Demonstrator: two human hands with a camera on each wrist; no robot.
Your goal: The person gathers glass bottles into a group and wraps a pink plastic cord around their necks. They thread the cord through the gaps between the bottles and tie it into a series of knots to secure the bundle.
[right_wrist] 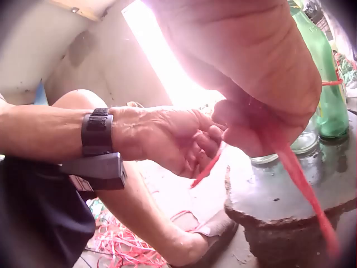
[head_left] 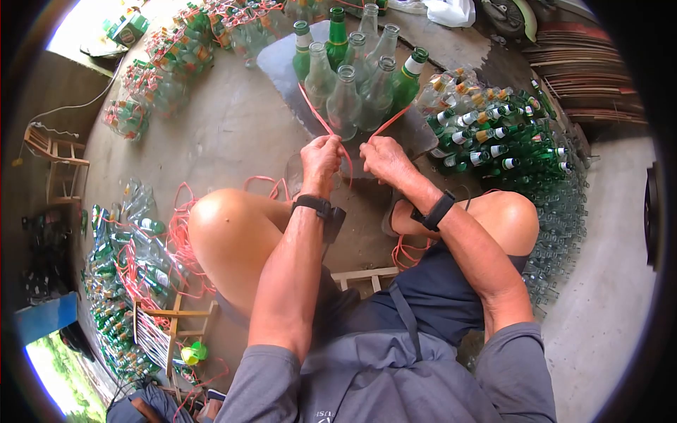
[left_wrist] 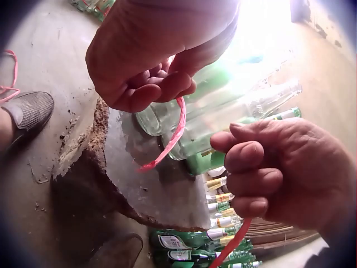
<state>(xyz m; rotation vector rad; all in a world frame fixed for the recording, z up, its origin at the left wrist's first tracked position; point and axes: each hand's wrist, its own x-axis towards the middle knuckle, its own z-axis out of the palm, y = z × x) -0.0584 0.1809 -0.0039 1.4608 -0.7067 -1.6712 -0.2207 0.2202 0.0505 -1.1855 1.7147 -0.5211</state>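
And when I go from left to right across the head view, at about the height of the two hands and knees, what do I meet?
Wooden chair, left knee, left hand, right hand, right knee.

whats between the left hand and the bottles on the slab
A length of red strap runs from the left hand to the bottles, with the slab's grey surface showing around it; the head view shows this.

Grey short sleeves (head_left: 513, 345), dark shorts (head_left: 437, 296), black wristbands (head_left: 438, 211), grey mesh shoes (left_wrist: 34, 111).
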